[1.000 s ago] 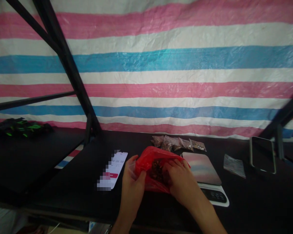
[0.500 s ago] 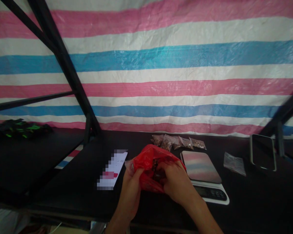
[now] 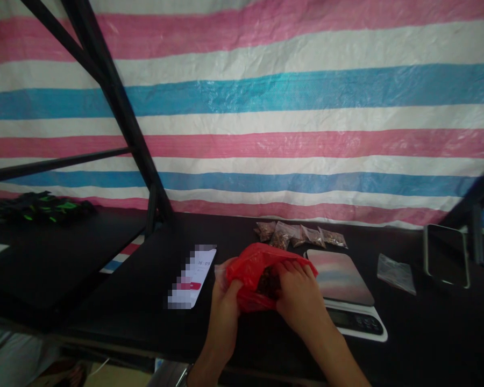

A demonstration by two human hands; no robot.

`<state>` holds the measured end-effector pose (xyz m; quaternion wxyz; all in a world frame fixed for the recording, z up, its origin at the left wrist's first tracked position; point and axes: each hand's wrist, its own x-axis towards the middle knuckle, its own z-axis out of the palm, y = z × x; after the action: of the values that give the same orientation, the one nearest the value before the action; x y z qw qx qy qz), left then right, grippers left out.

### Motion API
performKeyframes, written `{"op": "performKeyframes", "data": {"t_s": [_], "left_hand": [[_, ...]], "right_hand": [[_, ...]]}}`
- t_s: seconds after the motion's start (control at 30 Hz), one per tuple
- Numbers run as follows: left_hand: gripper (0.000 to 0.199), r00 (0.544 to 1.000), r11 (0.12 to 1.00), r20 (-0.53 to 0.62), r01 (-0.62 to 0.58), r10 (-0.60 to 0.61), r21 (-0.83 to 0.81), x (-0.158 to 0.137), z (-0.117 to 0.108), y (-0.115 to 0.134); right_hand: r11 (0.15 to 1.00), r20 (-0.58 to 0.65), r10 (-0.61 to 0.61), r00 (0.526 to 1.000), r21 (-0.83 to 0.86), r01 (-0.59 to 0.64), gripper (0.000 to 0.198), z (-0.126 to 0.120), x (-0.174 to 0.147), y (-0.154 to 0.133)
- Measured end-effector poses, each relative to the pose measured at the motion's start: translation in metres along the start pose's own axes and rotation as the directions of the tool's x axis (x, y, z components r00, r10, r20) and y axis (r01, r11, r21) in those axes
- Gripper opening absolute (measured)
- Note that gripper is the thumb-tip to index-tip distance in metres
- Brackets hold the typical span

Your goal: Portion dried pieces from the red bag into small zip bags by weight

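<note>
A red plastic bag point(image 3: 250, 269), its mouth open, holds dark brown dried bits point(image 3: 268, 282). My left hand point(image 3: 226, 295) is closed on the bag's left side, thumb over the rim. A small clear plastic bag point(image 3: 221, 275) sticks out by the same hand. Inside the mouth, at the right side, my right hand point(image 3: 300, 293) has its fingers bent and pressed together; their tips are hidden, so what they hold cannot be made out. Just right of it lies a kitchen scale point(image 3: 342, 277) with a shiny plate. Several small clear bags of brown bits point(image 3: 282, 235) lie behind the red bag.
A lit phone point(image 3: 193, 279), partly blurred out, lies on the black table point(image 3: 137, 290) at left. To the right are a flat clear plastic bag point(image 3: 396, 274) and a dark phone-like device point(image 3: 446, 255). A black metal frame point(image 3: 121, 113) stands before a striped tarp point(image 3: 290, 123).
My right hand has shifted from the middle of the red bag's mouth toward its right side. More of the brown bits now show. The whole view has moved slightly.
</note>
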<state>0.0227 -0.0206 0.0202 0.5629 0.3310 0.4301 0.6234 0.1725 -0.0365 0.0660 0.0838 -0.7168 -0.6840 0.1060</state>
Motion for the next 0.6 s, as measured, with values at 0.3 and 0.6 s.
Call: {"op": "performKeyframes", "data": {"t_s": [0.3, 0.6], "left_hand": [[0.039, 0.992, 0.976, 0.005, 0.127, -0.128, -0.176, 0.003, 0.003, 0.006], [0.052, 0.997, 0.993, 0.003, -0.075, 0.075, 0.090, 0.016, -0.009, 0.005]], "right_hand": [[0.945, -0.096, -0.032, 0.995, 0.321, 0.061, 0.041, 0.018, 0.010, 0.011], [0.749, -0.090, -0.073, 0.993, 0.653, 0.114, 0.034, 0.023, 0.015, 0.011]]}}
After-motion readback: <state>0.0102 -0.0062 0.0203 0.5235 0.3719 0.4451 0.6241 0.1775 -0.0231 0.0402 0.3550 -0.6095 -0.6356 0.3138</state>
